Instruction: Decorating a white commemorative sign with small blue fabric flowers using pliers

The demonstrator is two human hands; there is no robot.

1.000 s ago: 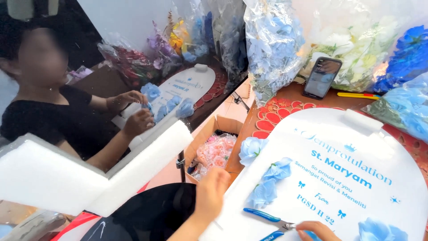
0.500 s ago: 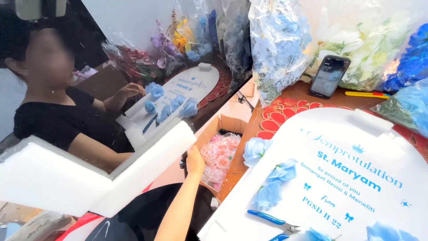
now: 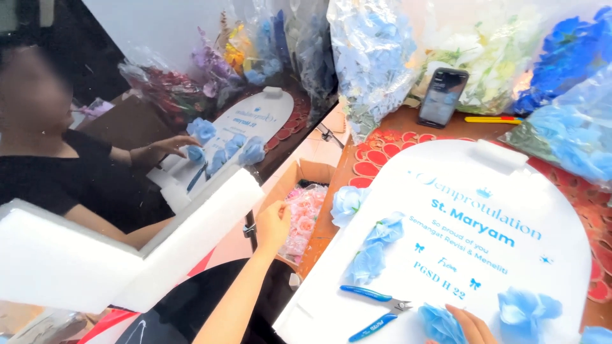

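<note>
1. The white arched board (image 3: 510, 267) with blue lettering lies flat on the red patterned table (image 3: 382, 153), filling the lower right of the view.
2. The right hand (image 3: 473, 323) rests at the board's lower edge, fingers laid on a pale blue fabric flower (image 3: 440, 322); only part of the hand shows, so I cannot tell how tightly it grips.
3. The left hand (image 3: 273, 224) reaches off the board's left edge over a cardboard box (image 3: 299, 175), fingers curled loosely near a clear bag of pink flowers (image 3: 306, 213); whether it touches the bag is unclear.
4. Blue-handled pliers (image 3: 376, 312) lie on the board just left of the right hand.
5. More blue flowers sit on the board: a pair (image 3: 376, 248) near its left edge and another (image 3: 526, 309) right of the right hand.
6. White foam blocks (image 3: 127, 248) stand at the left.
7. Beyond them another person (image 3: 57, 185) in black works on a second arched board (image 3: 248, 121) with blue flowers.
8. Plastic bags of artificial flowers (image 3: 376, 57) line the back, with a phone (image 3: 442, 97) propped against them.
</note>
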